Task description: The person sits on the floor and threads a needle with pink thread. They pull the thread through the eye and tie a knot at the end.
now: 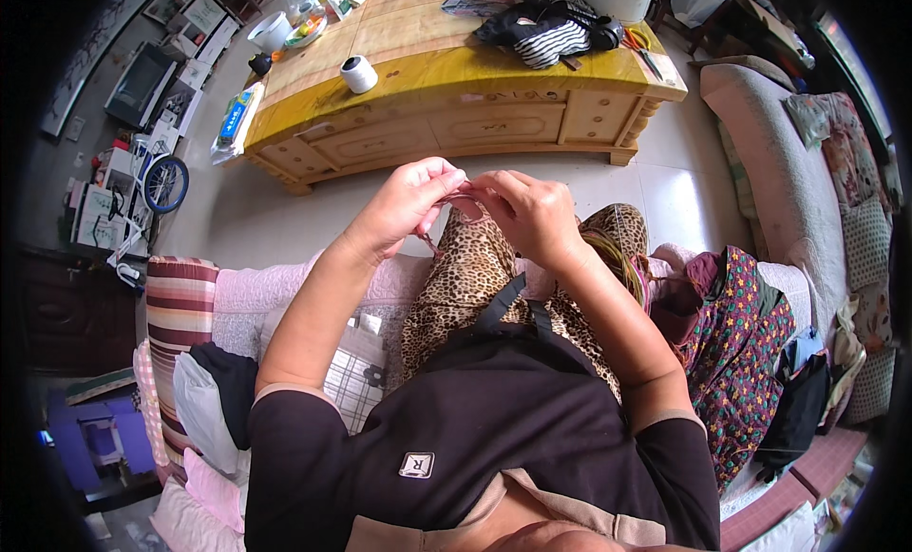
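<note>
Over my lap, both hands are close together with a thin reddish-brown cord [456, 196] between them. My left hand [415, 203] pinches the cord between thumb and forefinger, and one end dangles below it near my knee. My right hand [531, 213] has its fingertips on the same cord, partly hiding it. A bundle of multicoloured cords [621, 261] lies over my right thigh. Leopard-print trousers [456, 288] cover my legs beneath the hands.
A wooden coffee table [420, 64] stands ahead, bearing a white thread cone [358, 74], striped black-and-white cloth [552, 45] and orange-handled scissors [643, 49]. Patterned floral fabric [741, 359] lies on the sofa at my right. A striped cushion [182, 324] is at my left.
</note>
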Demonstrator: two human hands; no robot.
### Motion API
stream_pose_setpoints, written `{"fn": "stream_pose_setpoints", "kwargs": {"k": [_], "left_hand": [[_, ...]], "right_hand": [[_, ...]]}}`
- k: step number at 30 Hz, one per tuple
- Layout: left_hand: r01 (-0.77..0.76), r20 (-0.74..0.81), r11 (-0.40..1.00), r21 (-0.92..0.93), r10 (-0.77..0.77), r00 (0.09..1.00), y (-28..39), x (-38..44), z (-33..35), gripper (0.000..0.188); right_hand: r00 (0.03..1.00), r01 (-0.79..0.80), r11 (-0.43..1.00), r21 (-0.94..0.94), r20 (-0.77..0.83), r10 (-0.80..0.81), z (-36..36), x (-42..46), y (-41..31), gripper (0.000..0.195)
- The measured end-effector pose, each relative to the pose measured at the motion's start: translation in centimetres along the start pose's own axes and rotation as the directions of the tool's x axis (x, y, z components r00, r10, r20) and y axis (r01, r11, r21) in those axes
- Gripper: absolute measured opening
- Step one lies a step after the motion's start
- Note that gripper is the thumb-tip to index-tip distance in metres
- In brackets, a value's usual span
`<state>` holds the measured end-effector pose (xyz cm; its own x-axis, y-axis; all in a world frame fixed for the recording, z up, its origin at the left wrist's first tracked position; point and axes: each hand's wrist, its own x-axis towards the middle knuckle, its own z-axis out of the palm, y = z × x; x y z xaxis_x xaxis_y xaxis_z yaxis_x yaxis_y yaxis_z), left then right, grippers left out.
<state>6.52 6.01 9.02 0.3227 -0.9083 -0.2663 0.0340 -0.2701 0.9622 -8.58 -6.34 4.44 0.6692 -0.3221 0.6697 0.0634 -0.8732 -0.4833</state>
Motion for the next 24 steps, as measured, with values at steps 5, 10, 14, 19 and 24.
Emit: {"fn": "stream_pose_setpoints", "kwargs": {"k": [5, 10, 14, 19, 24], "left_hand": [[0.003, -0.016, 1.0, -0.003, -0.003, 1.0, 0.4, -0.2, 0.0, 0.023], [0.034, 0.019, 0.999, 0.0, -0.034, 0.999, 0.3, -0.3, -0.4, 0.02], [0.094, 0.06, 0.994, -0.057, -0.091, 0.994, 0.8, -0.6, -0.8, 0.015], [0.149, 0.076, 0.984, -0.096, -0.142, 0.987, -0.1, -0.9, -2.8, 0.012], [0.184, 0.095, 0.965, -0.186, -0.169, 0.981, -1.6, -1.7, -5.5, 0.013]], "right_hand": [[0.999, -0.03, 0.997, 0.073, -0.039, 0.033, -0.1, 0.3, -0.2, 0.011], [0.975, -0.213, 0.964, 0.157, -0.025, 0.22, -0.7, 0.3, -0.1, 0.012], [0.917, -0.389, 0.861, 0.328, 0.052, 0.395, -2.1, 0.9, 0.9, 0.013], [0.856, -0.437, 0.678, 0.591, 0.042, 0.515, -4.7, 2.6, 4.8, 0.009], [0.809, -0.479, 0.684, 0.551, -0.025, 0.587, -9.1, 4.8, 7.5, 0.012]]}}
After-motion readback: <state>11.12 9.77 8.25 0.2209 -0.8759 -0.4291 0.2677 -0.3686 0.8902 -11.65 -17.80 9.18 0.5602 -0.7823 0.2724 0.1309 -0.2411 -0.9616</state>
